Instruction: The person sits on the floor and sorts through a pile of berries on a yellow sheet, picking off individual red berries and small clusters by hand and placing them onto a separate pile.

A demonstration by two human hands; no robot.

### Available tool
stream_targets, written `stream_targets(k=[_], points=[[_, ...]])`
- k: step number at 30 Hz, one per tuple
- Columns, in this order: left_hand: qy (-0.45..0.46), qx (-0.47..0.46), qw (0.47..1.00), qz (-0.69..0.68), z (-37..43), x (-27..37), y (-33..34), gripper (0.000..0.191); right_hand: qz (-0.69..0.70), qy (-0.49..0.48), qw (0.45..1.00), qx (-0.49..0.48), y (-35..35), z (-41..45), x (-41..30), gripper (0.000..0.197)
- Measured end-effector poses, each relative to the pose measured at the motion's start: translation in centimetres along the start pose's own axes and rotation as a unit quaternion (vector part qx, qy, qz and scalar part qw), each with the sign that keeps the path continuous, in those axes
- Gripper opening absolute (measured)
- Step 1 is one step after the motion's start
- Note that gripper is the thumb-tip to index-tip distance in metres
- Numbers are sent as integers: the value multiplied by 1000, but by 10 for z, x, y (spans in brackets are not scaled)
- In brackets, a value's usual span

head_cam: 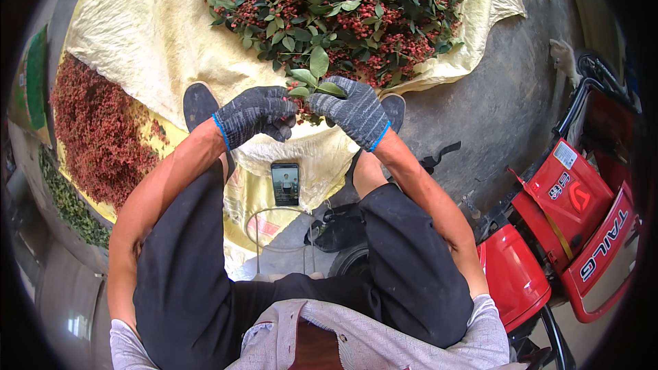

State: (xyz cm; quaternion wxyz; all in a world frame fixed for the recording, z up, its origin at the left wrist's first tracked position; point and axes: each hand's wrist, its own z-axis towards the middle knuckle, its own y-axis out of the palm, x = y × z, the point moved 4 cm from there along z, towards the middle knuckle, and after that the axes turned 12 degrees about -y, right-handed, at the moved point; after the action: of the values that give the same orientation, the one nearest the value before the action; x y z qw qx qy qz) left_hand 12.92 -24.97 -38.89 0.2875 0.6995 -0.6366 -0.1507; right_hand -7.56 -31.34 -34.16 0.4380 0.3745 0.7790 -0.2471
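Observation:
Both my hands wear grey knit gloves with blue cuffs and meet over the sacking between my shoes. My right hand (354,108) pinches a leafy sprig (314,79) that carries a few red berries, which look like Sichuan pepper. At the sprig's berries, the fingers of my left hand (259,115) are curled, and whether they grip any is hidden. Just beyond lies a large heap of berry branches (339,15) with green leaves. To my left spreads a pile of picked red berries (97,133), nearly leafless.
Pale woven sacking (154,36) lies under the heap. A lit phone (285,185) rests between my legs, above a wire stand (280,210). Green leaves (72,200) are piled at far left. A red vehicle (565,195) stands on the right, and a black strap (442,154) lies on the concrete floor.

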Motion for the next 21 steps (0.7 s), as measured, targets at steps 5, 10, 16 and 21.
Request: stream_targets(k=[5,10,16,21], points=[[7,54,997,57,-1,2,1,34,57,63,996,-28,7,-1,-3,23],[70,87,986,124,1,5,-3,33,73,52,996,-13,12,0,-7,19],[41,144,982,120,2,11,-9,27,235,41,970,-38,14,-4,8,17],[10,130,984,120,-1,12,0,29,205,45,971,-117,11,-12,19,19]])
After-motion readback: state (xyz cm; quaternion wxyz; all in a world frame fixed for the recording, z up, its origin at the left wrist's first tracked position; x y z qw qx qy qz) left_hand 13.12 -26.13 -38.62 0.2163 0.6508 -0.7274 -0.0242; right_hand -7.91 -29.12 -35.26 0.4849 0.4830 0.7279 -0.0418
